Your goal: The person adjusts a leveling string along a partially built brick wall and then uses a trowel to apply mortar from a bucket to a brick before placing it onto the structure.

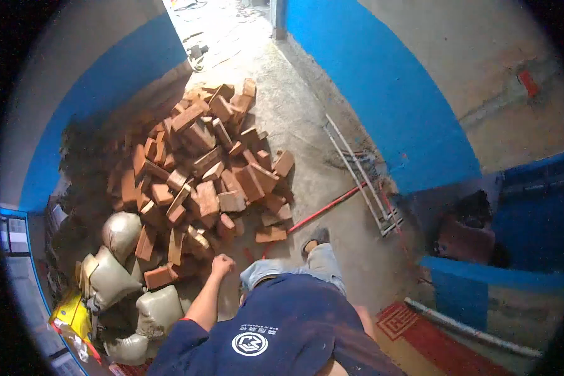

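My left hand (222, 264) hangs at the near edge of a big heap of red bricks (200, 169), its fingers curled closed. Nothing shows sticking out of it, and it appears to be apart from the bricks. A single brick (161, 276) lies to the left of it, beside the filled pale sacks. Of my right arm (365, 321) only a short stretch shows past the dark blue shirt; the hand itself is hidden behind my body. One shoe (318, 240) stands on the concrete floor, just right of a loose brick (271, 234).
Full sacks (116, 276) and a yellow bag (74, 318) stand at the left. A red pole (328, 208) and white pipes (360, 175) lie on the floor at right. A red mat (432, 341) and another pipe (470, 329) are near right. Blue-painted walls (370, 81) flank a bright doorway.
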`<state>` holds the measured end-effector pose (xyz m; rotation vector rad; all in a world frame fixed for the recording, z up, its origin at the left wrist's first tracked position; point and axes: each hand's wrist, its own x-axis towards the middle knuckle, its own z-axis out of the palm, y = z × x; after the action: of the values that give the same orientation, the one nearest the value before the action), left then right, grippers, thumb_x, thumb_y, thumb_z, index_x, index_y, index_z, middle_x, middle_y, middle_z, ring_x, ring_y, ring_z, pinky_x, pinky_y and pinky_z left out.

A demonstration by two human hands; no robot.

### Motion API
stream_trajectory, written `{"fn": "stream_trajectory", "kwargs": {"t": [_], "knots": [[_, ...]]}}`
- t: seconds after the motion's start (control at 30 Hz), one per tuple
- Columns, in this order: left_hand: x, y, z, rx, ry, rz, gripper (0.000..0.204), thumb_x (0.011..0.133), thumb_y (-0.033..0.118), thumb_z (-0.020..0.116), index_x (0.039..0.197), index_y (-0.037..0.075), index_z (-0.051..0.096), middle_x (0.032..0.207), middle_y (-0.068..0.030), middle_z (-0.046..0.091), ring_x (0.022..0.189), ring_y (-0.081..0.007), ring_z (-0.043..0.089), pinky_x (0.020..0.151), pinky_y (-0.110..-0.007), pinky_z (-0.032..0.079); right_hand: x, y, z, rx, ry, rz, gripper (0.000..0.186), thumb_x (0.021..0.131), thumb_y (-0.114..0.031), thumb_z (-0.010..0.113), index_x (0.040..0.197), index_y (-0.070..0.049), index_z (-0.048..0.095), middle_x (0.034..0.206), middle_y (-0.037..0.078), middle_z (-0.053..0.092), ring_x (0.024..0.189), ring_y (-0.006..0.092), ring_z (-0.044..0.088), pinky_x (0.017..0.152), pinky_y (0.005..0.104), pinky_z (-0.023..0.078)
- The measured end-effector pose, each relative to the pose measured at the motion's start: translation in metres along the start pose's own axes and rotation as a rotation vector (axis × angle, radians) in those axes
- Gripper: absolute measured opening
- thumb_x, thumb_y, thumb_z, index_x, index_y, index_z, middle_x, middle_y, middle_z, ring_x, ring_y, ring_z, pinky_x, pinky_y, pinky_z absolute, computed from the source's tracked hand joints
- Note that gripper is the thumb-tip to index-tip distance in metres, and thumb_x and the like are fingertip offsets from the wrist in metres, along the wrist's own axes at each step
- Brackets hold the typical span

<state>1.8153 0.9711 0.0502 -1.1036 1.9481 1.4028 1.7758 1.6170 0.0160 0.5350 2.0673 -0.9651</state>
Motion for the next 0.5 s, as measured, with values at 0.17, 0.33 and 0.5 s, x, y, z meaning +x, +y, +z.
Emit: {"fn": "stream_trajectory", "kwargs": {"t": [0.17,0.33,0.5], "knots": [[-0.020,0.109,0.054,-0.329,0.217,-0.358,0.006,0.070,0.001,0.058,0.071,0.001,0.064,0.059,-0.0083,0.062,0.056,-0.0172,0.062,0.054,-0.029,0.050,0.116,-0.223,-0.165,0.512,0.096,0.167,0.023,0.087,-0.016,0.049,0.071,-0.002,0.057,0.063,0.009,0.056,0.055,0.0173,0.054,0.046,0.0292,0.040],[0.081,0.124,0.104,-0.374,0.274,-0.091,0.005,0.074,0.003,0.061,0.069,0.002,0.060,0.067,-0.0117,0.062,0.057,-0.0174,0.059,0.048,-0.032,0.048,0.270,-0.412,-0.289,0.120,0.045,-0.227,0.026,0.086,-0.020,0.049,0.064,-0.007,0.054,0.060,0.001,0.053,0.053,0.0118,0.052,0.045,0.0277,0.039],[0.158,0.286,0.068,-0.528,0.246,-0.266,0.002,0.076,-0.001,0.059,0.075,0.000,0.060,0.067,-0.0104,0.063,0.053,-0.0185,0.058,0.049,-0.031,0.049,0.332,-0.597,-0.248,0.194,0.169,-0.289,0.014,0.087,-0.017,0.058,0.088,-0.003,0.058,0.076,0.007,0.061,0.062,0.0149,0.058,0.049,0.0275,0.044]]}}
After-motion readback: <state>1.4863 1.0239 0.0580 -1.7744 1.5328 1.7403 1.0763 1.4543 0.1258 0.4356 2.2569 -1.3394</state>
